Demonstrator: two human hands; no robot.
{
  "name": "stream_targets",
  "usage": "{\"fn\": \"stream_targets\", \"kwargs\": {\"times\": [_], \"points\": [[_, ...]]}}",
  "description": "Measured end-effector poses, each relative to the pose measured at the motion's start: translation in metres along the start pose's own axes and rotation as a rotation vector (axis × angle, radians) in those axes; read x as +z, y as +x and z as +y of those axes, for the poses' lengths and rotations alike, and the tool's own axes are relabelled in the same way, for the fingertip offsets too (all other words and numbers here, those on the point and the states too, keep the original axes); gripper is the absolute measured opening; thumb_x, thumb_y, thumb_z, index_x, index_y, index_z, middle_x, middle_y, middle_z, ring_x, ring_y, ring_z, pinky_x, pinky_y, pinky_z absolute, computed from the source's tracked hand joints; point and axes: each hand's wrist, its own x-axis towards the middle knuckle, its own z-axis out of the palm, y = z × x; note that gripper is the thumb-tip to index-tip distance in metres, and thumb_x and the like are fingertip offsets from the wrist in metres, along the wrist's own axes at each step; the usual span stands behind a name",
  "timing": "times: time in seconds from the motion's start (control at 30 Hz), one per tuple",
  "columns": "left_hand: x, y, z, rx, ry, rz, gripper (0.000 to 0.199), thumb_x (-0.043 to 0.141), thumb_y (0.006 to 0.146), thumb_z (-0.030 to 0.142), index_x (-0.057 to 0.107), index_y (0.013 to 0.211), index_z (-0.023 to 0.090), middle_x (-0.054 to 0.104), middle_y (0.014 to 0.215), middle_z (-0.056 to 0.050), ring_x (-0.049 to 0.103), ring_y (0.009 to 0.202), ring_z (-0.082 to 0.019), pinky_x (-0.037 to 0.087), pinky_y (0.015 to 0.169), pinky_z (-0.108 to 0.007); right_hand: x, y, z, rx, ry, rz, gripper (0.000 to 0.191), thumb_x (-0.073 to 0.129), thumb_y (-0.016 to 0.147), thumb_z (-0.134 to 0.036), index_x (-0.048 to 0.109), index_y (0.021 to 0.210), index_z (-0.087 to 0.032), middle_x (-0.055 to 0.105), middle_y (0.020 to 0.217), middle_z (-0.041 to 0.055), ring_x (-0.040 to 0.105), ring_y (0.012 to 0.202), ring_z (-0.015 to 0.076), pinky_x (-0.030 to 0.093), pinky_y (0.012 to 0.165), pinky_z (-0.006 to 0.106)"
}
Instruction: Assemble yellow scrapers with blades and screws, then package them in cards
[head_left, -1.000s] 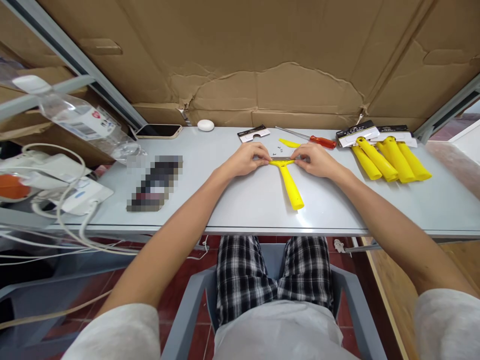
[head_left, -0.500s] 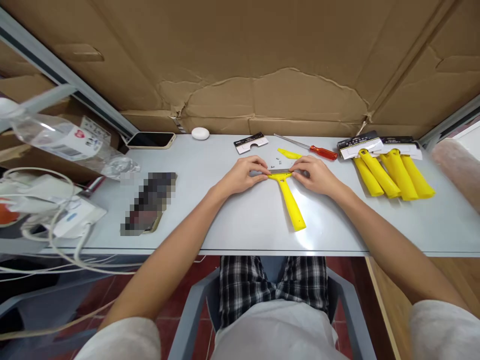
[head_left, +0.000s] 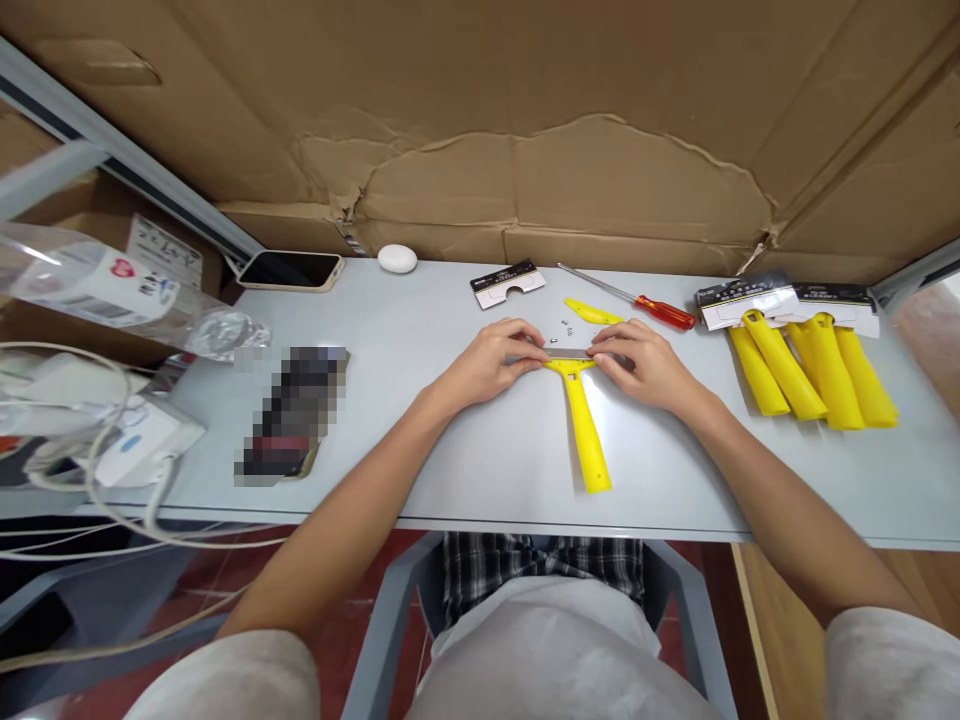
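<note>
A yellow scraper handle lies on the table with its wide head toward the back. Along that head runs a thin metal blade. My left hand pinches the blade's left end, thumb close to the head's left corner. At the other end, my right hand is closed on the blade in the same way. Just behind the blade lie several small screws. Farther back is a loose yellow cover piece, near my right fingers. A screwdriver with a red handle rests behind my right hand.
Several more yellow scrapers with black-and-white cards lie at the right. A loose card and a white oval case are at the back. Two phones, a plastic bottle and tangled white cables occupy the left.
The camera view has shifted slightly, so the table things appear a little displaced. Both hands stay at the blade's ends, and more of the blade shows between them.
</note>
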Motion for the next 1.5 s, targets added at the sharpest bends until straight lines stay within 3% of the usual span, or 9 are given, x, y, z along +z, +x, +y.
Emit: {"fn": "stream_targets", "kwargs": {"times": [0.3,0.73,0.87,1.2,1.33,1.5], "points": [[-0.001,-0.002,0.000,-0.011,-0.018,0.008,0.019,0.073,0.109,0.033,0.092,0.112,0.030,0.079,0.126,-0.009,0.074,0.111,-0.025,0.060,0.105,-0.045,0.002,0.000,0.002,0.029,0.039,0.011,0.027,0.061,0.110,-0.025,0.087,0.120,-0.027,0.084,0.125,0.0096,0.072,0.111,0.0317,0.059,0.100,0.051],[0.000,-0.001,0.000,0.000,-0.018,0.008,0.026,0.069,0.112,0.041,0.092,0.111,0.030,0.081,0.123,-0.009,0.073,0.109,-0.025,0.059,0.105,-0.047,-0.001,0.005,-0.001,0.114,0.205,0.009,0.020,0.068,0.103,-0.020,0.087,0.106,-0.026,0.085,0.106,0.0071,0.075,0.097,0.0270,0.056,0.086,0.043],[0.001,-0.001,-0.001,0.012,-0.027,0.027,0.025,0.070,0.112,0.041,0.092,0.111,0.031,0.081,0.123,-0.009,0.074,0.109,-0.025,0.060,0.104,-0.045,0.003,0.007,-0.001,0.147,0.160,0.035,0.021,0.067,0.103,-0.019,0.087,0.105,-0.026,0.085,0.106,0.0073,0.075,0.101,0.0284,0.056,0.090,0.044],[0.000,0.000,0.003,-0.045,-0.019,0.009,0.024,0.071,0.109,0.041,0.091,0.116,0.029,0.080,0.124,-0.010,0.075,0.116,-0.026,0.060,0.111,-0.047,-0.004,0.005,-0.005,0.085,0.112,-0.011,0.025,0.064,0.110,-0.035,0.088,0.112,-0.027,0.086,0.115,0.0083,0.075,0.109,0.0307,0.057,0.098,0.049],[-0.004,0.000,0.005,-0.063,-0.008,-0.015,0.028,0.071,0.108,0.033,0.086,0.130,0.027,0.081,0.126,-0.010,0.075,0.118,-0.028,0.060,0.111,-0.047,-0.009,0.003,0.005,0.030,0.128,-0.043,0.026,0.065,0.107,-0.027,0.089,0.117,-0.027,0.084,0.120,0.0094,0.074,0.112,0.0310,0.059,0.104,0.051],[-0.002,0.000,0.004,-0.060,0.035,0.033,0.029,0.068,0.107,0.027,0.084,0.131,0.024,0.085,0.118,-0.010,0.078,0.111,-0.028,0.062,0.103,-0.046,-0.006,0.005,0.011,-0.002,0.097,-0.045,0.023,0.070,0.105,-0.027,0.089,0.117,-0.026,0.083,0.119,0.0113,0.073,0.109,0.0317,0.059,0.100,0.051]]}}
